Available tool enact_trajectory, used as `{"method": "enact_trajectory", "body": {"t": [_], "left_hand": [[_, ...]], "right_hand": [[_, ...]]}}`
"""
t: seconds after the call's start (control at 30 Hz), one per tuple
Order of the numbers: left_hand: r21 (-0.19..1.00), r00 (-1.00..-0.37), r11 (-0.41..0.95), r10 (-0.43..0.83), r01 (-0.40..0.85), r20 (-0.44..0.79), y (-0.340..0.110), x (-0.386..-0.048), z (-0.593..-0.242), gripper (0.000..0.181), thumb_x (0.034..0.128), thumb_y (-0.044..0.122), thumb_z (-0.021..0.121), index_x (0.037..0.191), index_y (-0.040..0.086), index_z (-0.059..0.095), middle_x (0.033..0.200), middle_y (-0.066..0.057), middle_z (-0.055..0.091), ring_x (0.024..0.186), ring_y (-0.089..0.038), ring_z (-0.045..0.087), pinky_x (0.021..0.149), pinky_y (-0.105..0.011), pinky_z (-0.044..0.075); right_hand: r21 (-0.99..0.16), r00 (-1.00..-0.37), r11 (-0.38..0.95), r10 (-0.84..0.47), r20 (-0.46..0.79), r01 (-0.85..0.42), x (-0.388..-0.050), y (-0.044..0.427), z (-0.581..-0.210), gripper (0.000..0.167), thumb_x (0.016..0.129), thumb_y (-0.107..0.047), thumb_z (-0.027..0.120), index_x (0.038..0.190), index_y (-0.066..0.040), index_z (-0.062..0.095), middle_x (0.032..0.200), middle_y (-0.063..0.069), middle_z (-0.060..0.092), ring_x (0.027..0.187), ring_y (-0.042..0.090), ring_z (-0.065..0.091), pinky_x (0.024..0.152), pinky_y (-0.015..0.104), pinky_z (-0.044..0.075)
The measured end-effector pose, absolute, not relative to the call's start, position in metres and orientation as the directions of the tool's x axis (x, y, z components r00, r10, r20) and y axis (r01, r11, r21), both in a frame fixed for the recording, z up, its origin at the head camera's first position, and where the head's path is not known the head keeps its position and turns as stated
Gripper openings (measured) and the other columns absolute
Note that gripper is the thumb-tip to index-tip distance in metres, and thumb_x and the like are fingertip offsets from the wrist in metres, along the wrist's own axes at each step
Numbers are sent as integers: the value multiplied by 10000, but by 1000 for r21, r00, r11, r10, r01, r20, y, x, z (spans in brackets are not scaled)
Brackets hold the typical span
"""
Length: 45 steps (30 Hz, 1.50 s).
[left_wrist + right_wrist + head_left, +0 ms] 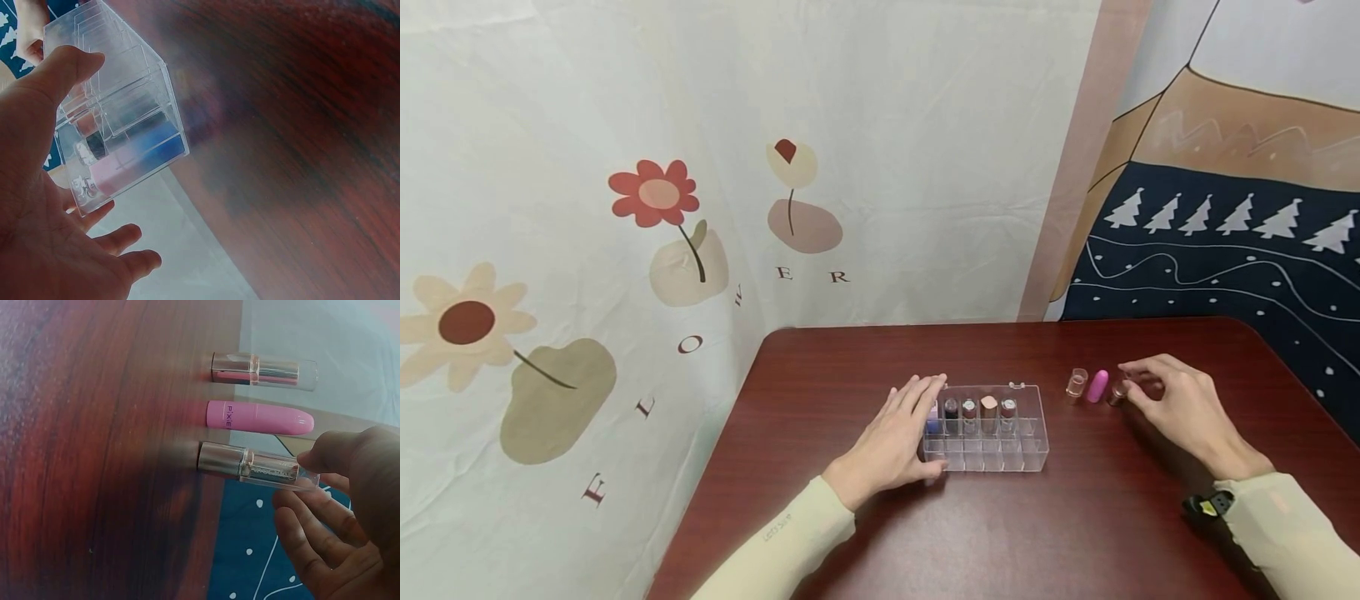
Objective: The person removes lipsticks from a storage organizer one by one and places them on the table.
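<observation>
A clear compartment organizer (992, 460) stands on the table. My left hand (883, 442) rests at its left end, thumb at the near side and fingers stretched toward the far side; in the left wrist view the thumb (65, 69) lies across the clear plastic. To the right, my right hand (1180, 412) pinches the clear top of a lipstick tube (222, 459) between thumb and fingers. This tube stands upright, its base at the tabletop. Beside it are a pink lipstick (259, 417) marked "PIXIE" and another clear-capped lipstick (234, 369).
Several lipsticks stand in the organizer's back row, among them a blue and pink tube (134, 156) at the left end and a peach-topped one (988, 403). The reddish-brown table (1000, 542) ends at a flower-printed cloth (925, 167) and a dark tree-patterned cloth (1217, 267).
</observation>
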<state>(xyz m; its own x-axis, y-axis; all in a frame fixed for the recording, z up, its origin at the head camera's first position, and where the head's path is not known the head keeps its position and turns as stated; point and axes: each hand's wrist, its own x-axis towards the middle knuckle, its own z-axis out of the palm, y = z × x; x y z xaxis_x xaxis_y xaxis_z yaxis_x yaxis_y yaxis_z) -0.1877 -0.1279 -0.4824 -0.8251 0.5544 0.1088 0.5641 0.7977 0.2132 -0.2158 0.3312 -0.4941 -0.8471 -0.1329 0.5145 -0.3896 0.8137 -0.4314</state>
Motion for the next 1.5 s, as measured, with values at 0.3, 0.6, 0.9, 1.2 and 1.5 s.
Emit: {"method": "enact_trajectory", "body": {"t": [0.3, 0.6, 0.9, 1.2, 1.5], "left_hand": [[215, -825, 798, 554, 563, 107, -128, -188, -483, 1338, 901, 526, 985, 1878, 144, 156, 1894, -138, 362, 1780, -427, 355, 1420, -671, 365], [217, -826, 798, 555, 562, 101, -128, -187, -481, 1331, 908, 523, 979, 1879, 140, 154, 1895, -139, 359, 1781, -427, 355, 1423, -673, 362], [216, -826, 798, 555, 562, 99, -127, -187, -480, 1323, 911, 523, 976, 1876, 137, 159, 1894, -148, 359, 1781, -429, 354, 1420, -675, 364], [209, -825, 799, 556, 564, 100, -128, -187, -480, 1324, 909, 526, 976, 1875, 132, 161, 1890, -149, 366, 1777, -429, 362, 1417, -675, 370], [209, -826, 800, 555, 562, 98, -127, -186, -480, 1322, 911, 527, 973, 1877, 138, 159, 1895, -144, 360, 1779, -429, 358, 1421, -670, 365]], "right_hand": [[-427, -843, 813, -138, 520, -396, -218, 331, -494, 346, 904, 4, 937, 1239, -23, 854, 1125, 196, 835, 842, 301, 817, 811, -78, 408], [-432, -841, 808, -137, 524, -401, -221, 333, -495, 359, 898, -29, 961, 1243, -51, 862, 1124, 173, 848, 843, -104, 694, 804, -71, 419], [-440, -856, 807, -148, 495, -394, -220, 334, -498, 454, 905, -6, 954, 1341, -41, 831, 1217, 214, 829, 891, 380, 851, 829, -101, 382], [-441, -870, 812, -158, 466, -383, -220, 334, -496, 449, 932, 22, 917, 1365, -54, 824, 1243, 219, 826, 885, 330, 827, 818, -102, 367], [-449, -874, 807, -161, 458, -383, -218, 334, -492, 562, 926, -2, 924, 1469, -39, 780, 1299, 240, 815, 951, 422, 863, 855, -125, 332]]}}
